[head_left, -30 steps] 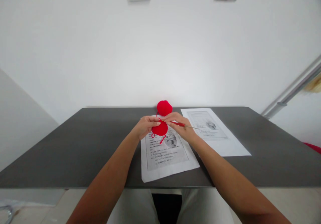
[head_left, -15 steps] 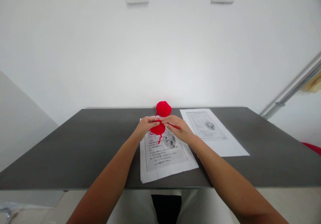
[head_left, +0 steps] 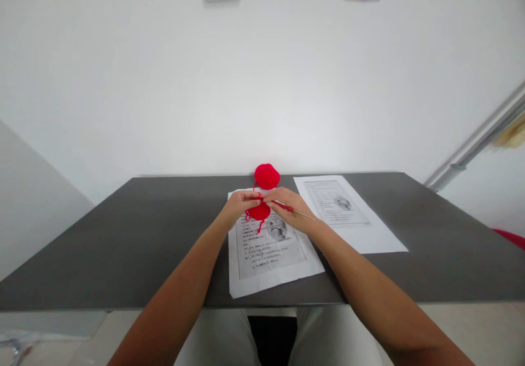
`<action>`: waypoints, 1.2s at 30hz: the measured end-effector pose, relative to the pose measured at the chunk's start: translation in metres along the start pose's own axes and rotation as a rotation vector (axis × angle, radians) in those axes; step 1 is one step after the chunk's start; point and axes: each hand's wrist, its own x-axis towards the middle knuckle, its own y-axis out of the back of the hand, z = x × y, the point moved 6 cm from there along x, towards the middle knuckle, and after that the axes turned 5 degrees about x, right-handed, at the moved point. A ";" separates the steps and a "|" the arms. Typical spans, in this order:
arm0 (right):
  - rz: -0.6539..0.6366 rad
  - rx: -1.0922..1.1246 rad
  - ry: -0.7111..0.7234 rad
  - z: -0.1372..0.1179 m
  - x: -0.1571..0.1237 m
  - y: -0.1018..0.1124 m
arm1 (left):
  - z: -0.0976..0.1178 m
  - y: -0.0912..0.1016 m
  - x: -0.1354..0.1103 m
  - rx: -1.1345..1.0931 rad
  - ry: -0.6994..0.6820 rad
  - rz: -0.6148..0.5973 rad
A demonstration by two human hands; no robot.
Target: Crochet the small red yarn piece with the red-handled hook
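Evidently the work sits at the middle of the dark grey flat-topped table (head_left: 164, 234), where both hands meet over paper. On the left, the left hand (head_left: 238, 205) is closed in a pinch, thumb and fingers gripping the upper edge of a small, rounded piece of bright red yarn work (head_left: 260, 212). A little red loop (head_left: 247, 216) hangs at its left, and a short red yarn tail (head_left: 260, 226) dangles below it, over a white printed paper sheet (head_left: 268, 284). Just behind the hands is a plump red yarn ball (head_left: 267, 176), with a strand leading down from it.

To the right, the right hand (head_left: 292, 207) grips a slim tool with a red handle and thin metal shaft (head_left: 289, 208) — its shaft slants back towards the wrist, and its working end is hidden among the fingers. The step in hand looks like stitching at the piece's edge; the next move seems to call for a steady left pinch and a small, controlled turn of the tool.

Further right lies a second white printed sheet (head_left: 369, 237). Both sheets carry framed lines of text and a grey picture — the print is too small to read, and no brand can be made out.
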 end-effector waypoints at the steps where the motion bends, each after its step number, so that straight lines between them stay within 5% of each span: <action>1: -0.002 -0.001 0.000 0.000 0.000 0.000 | 0.000 0.000 0.000 0.000 -0.001 -0.007; 13: 0.049 -0.066 0.037 0.001 0.000 0.001 | 0.006 -0.007 0.002 0.025 -0.098 0.045; 36: 0.006 -0.082 0.061 0.000 -0.002 -0.001 | 0.000 -0.002 0.001 0.061 -0.045 0.036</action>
